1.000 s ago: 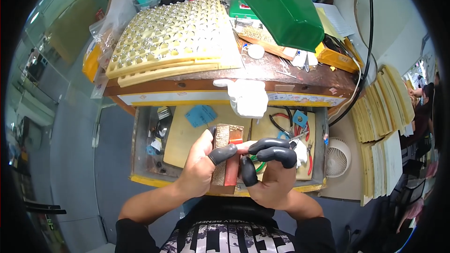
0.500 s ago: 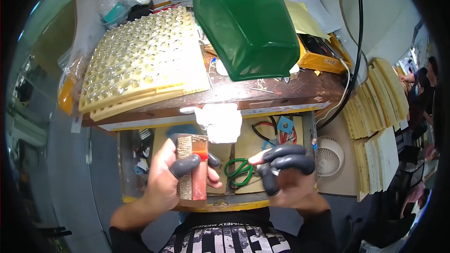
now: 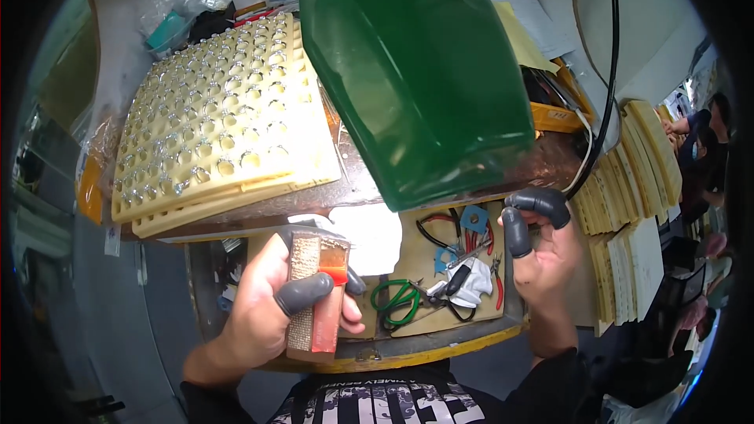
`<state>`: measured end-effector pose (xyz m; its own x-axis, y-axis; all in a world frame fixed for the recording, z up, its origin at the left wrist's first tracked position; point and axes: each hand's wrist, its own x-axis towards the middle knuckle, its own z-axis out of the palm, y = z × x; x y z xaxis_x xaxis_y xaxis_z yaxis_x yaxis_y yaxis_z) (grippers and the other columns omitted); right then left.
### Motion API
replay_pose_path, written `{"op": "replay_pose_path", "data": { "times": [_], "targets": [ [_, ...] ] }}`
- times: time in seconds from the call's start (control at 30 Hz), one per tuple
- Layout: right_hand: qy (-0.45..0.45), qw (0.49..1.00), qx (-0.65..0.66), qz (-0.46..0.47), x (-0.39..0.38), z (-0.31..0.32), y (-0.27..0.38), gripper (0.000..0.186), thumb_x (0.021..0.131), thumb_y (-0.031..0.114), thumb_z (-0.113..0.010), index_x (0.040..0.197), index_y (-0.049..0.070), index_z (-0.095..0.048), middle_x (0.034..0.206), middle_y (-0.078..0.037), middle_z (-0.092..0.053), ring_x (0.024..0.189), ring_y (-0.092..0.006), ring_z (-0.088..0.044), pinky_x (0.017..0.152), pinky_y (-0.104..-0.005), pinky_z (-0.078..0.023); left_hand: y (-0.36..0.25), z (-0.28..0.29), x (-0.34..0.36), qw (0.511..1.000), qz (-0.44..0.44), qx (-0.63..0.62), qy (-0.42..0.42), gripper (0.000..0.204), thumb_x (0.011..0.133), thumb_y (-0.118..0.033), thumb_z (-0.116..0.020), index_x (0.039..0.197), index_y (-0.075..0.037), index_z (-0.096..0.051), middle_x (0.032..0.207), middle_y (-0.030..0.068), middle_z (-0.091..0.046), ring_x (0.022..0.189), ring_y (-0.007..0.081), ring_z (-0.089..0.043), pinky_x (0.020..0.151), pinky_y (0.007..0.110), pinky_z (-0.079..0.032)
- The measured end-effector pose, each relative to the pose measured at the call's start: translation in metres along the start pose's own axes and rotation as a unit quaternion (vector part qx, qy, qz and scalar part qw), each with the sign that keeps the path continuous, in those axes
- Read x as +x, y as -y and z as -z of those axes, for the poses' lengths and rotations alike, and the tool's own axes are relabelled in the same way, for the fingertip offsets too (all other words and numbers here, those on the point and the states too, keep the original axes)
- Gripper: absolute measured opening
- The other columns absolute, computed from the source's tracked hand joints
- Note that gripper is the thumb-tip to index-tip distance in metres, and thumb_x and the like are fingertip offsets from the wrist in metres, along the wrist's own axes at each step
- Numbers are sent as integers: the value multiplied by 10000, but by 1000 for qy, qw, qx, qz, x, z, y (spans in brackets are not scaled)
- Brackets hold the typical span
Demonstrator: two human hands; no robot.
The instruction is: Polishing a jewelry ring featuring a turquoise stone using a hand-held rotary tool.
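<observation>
My left hand (image 3: 263, 298), with dark finger cots on it, is closed around a brown block (image 3: 318, 298). One face of the block is rough and woven-looking; its other side is reddish with a bright orange-red band. My right hand (image 3: 542, 247) is raised over the drawer's right end, its cotted thumb and forefinger bent together in a pinch. Whatever those fingers may hold is too small or hidden to make out. Behind the block a bright white cloth or paper (image 3: 377, 239) hangs at the bench edge.
A cream tray (image 3: 259, 159) with rows of silvery rings lies on the bench at left. A large green translucent cover (image 3: 416, 86) looms ahead. In the open drawer are green-handled scissors (image 3: 400, 302) and pliers (image 3: 498, 283). Stacked cream trays (image 3: 656, 157) stand at right.
My right hand has moved up and to the right, away from the block, uncovering tools in the drawer. My left hand keeps the block. The green cover looks larger and lower in view.
</observation>
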<state>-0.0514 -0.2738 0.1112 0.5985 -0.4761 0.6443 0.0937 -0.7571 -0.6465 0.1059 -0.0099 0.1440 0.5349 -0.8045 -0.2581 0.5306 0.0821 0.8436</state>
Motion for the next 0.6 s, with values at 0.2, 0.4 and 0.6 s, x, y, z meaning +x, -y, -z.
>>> {"op": "replay_pose_path", "data": {
  "times": [0.2, 0.4, 0.6],
  "targets": [
    [19, 999, -18, 26, 12, -10, 9, 223, 817, -74, -724, 1024, -21, -664, 947, -107, -669, 775, -159, -659, 714, -268, -534, -6, -1, -3, 999, 30, 11, 8, 466, 920, -145, -576, 1314, 27, -395, 1020, 238, -623, 822, 302, -699, 751, 490, -621],
    [15, 997, -47, 55, 14, -15, 6, 255, 785, -89, -719, 1026, -23, -673, 958, -136, -682, 825, -220, -682, 757, -301, -547, 1, 2, 2, 1000, 14, -21, -1, 505, 916, -158, -589, 1335, 34, -381, 1016, 241, -620, 803, 316, -707, 734, 505, -628],
    [50, 996, -79, 7, -6, 9, -8, 264, 888, -85, -641, 1148, -48, -619, 1032, -100, -672, 881, -151, -672, 803, -290, -556, 2, 0, 3, 999, -30, -19, 10, 566, 924, -147, -573, 1385, 69, -327, 1037, 248, -603, 814, 285, -700, 723, 442, -630]
  ]
}}
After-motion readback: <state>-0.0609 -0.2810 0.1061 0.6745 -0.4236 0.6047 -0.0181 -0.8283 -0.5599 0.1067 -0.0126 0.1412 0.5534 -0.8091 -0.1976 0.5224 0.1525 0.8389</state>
